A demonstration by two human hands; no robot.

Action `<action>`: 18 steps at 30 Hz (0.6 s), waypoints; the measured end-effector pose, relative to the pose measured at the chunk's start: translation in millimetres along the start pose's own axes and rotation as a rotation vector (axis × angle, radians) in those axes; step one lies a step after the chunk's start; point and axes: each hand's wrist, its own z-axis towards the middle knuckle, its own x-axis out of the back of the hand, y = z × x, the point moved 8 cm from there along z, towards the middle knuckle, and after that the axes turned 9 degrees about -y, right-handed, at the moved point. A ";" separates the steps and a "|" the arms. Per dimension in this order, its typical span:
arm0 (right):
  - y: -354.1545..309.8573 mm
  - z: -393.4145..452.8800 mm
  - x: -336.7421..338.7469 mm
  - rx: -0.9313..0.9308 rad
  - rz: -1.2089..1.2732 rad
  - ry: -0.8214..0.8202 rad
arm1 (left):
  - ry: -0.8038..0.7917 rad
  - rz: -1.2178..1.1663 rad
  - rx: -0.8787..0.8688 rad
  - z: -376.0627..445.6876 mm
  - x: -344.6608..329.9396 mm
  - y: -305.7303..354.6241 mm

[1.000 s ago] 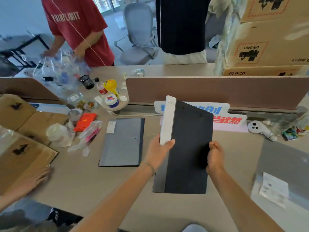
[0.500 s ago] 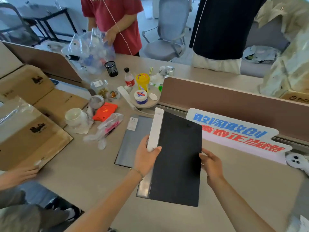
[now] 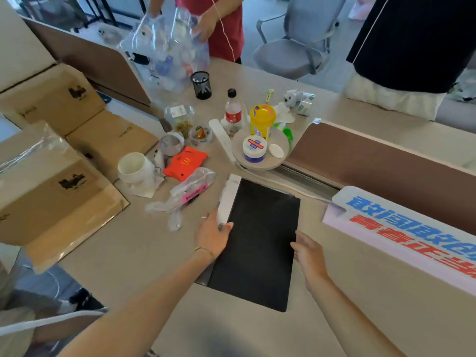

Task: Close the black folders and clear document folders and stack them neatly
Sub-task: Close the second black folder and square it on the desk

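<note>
Black folder [image 3: 257,243] is closed, lying at the bench [image 3: 128,253] centre; left hand [image 3: 213,235] grips its white spine at 9 o'clock, right hand [image 3: 307,249] spread loose at 3 o'clock. Stacking seems unfinished

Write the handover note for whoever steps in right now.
Left hand: grip on the white spine strip of the black folder.
Right hand: open, fingers at the folder's right edge.
Folder is closed, lying over a grey folder on the desk; only the grey one's edge shows.
Done: top folder closed.
Left: square the stack, let go; other folders not in view.
</note>
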 end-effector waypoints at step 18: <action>7.8 49.1 -25.6 -0.072 -0.104 -0.062 | 0.044 0.206 0.092 54.9 -12.9 -10.9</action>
